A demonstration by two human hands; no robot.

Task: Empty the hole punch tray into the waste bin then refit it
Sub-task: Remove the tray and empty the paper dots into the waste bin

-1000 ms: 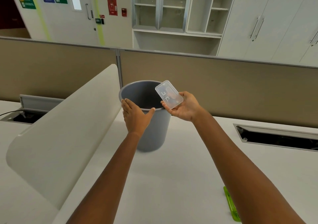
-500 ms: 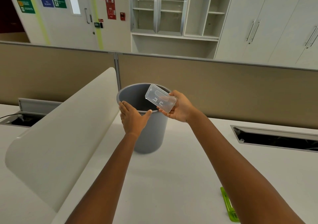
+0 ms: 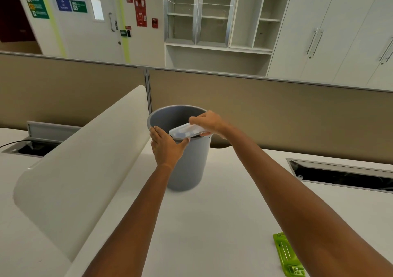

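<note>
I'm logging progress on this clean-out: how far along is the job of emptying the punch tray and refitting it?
Done: the clear tray is off the green hole punch, which lies on the desk. In hand: the right hand tips the tray over the grey waste bin while the left hand steadies the rim. Whether any chads remain in it cannot be seen. Left: finishing the emptying and refitting the tray to the punch.

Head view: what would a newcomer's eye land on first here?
The grey waste bin standing mid-desk, with the right hand tipping a clear hole punch tray over its mouth. The left hand grips the near rim. A bright green hole punch lies at the lower right.
</note>
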